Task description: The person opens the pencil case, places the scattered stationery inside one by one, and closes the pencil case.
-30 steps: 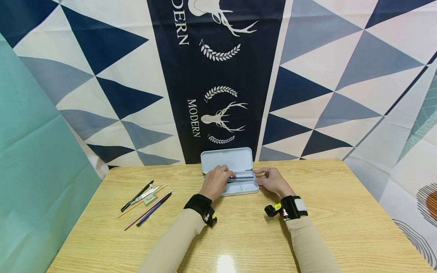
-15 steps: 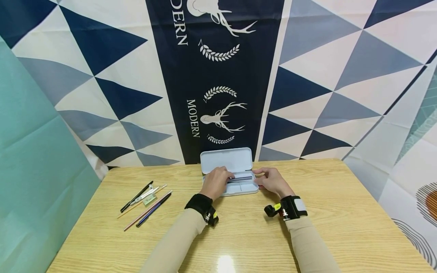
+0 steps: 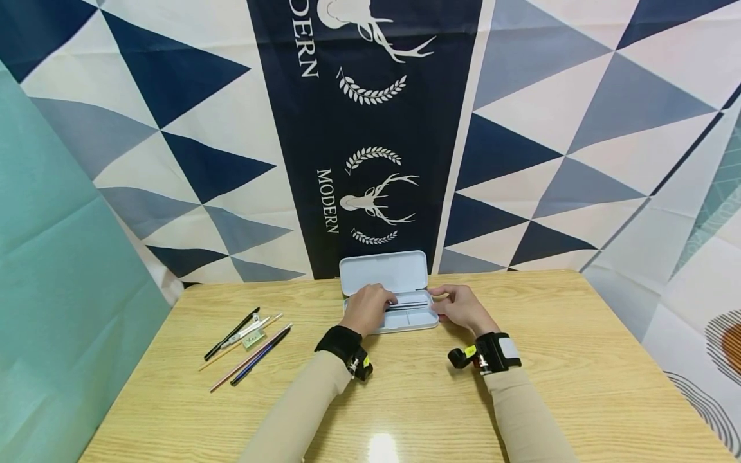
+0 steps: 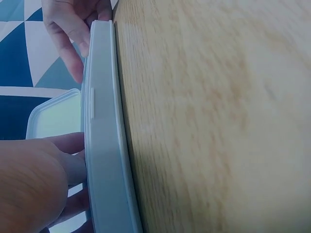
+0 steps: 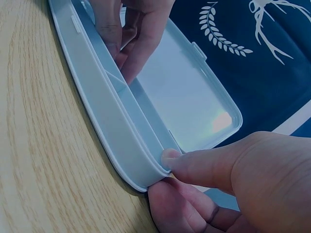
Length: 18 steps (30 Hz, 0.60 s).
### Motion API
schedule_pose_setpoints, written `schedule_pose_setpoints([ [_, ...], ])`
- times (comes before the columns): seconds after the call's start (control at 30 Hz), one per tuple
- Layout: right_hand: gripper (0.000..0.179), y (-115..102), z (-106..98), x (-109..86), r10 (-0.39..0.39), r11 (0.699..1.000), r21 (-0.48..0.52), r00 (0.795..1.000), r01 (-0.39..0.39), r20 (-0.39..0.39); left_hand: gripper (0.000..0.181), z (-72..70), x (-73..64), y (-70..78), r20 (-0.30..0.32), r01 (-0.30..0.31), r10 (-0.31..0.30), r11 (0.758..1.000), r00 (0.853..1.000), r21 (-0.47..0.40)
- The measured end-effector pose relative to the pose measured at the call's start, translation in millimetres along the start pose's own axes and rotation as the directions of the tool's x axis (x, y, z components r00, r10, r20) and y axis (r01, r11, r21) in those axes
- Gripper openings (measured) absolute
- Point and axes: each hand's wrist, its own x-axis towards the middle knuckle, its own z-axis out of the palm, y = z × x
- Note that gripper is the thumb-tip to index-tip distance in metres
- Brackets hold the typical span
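Observation:
A pale blue pencil case (image 3: 418, 317) lies with its lid (image 3: 384, 269) raised at the back of the table. My left hand (image 3: 366, 310) reaches down into its left part. In the right wrist view, the thumb and fingers of that left hand (image 5: 135, 36) are bent together behind a divider, and their tips are hidden. Thin dark sticks (image 3: 410, 305) lie along the case, running up to those fingers; whether they are gripped is unclear. My right hand (image 3: 460, 307) pinches the case's right end, thumb (image 5: 204, 167) on the rim and fingers beneath.
Left on the wooden table (image 3: 417, 411) lie a black pen (image 3: 233, 332), a white pen (image 3: 246, 329), a blue pen (image 3: 262, 355), a pink pencil (image 3: 243, 363) and a small green-and-white block (image 3: 253, 337). A patterned cloth (image 3: 509, 161) hangs behind the table.
Both hands stay almost in place at the case. The dark sticks by the left fingers have sunk slightly lower in it.

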Motion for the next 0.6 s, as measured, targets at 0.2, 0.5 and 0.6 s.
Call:
schedule_pose_setpoints([
  [0.2,0.048,-0.5,-0.5,-1.0,-0.009,1.000,-0.004,1.000,0.010,0.005,0.022,0.2,-1.2,0.7,0.000,-0.007,0.007,1.000,1.000,0.009],
  [0.5,0.048,-1.0,-0.5,-1.5,-0.014,1.000,-0.009,1.000,0.014,0.004,0.022,-1.4,-2.7,1.4,-0.017,-0.015,0.015,1.000,1.000,0.010],
  [0.6,0.048,-1.8,-0.5,-1.9,-0.016,1.000,-0.008,1.000,0.016,0.005,0.022,-1.6,-2.7,1.2,-0.020,-0.019,0.019,1.000,1.000,0.010],
])
